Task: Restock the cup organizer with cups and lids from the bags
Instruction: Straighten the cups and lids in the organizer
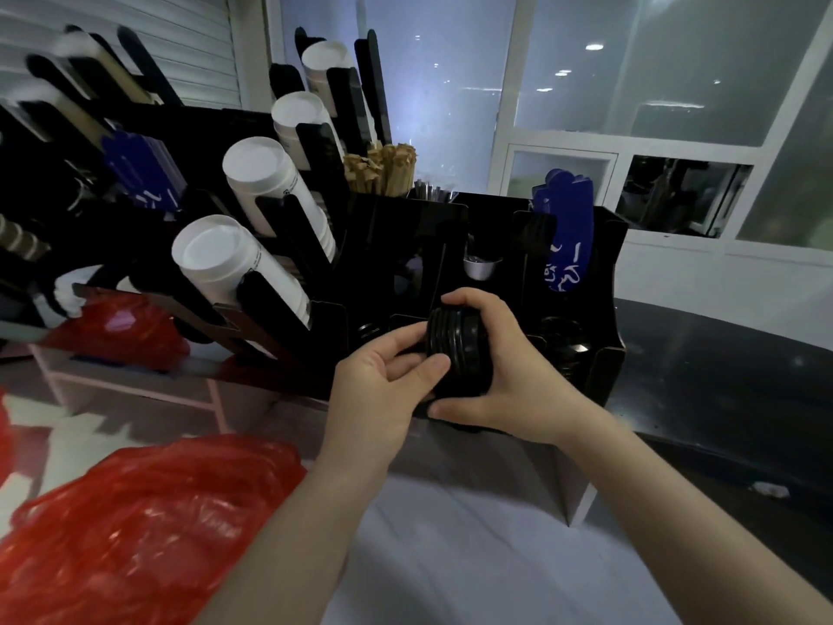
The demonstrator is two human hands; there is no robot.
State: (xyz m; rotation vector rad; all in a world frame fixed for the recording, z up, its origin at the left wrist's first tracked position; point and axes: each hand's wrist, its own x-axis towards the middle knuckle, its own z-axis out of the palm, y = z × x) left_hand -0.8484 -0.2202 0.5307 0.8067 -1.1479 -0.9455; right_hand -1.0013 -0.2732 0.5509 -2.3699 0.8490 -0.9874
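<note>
Black lids sat stacked at frame centre before the organizer, right hand curled round them, left hand pinching their edge. Squeezing them square would likely keep them from fanning.

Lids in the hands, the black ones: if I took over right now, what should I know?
Left hand: pinches the black lid stack at its left end.
Right hand: grips the same stack from the right.
The stack is in front of the black organizer, not in a slot yet.
Done: white cup stacks sit in the slanted holders.
Left: seat these lids in a front compartment, then check the red bag.
</note>
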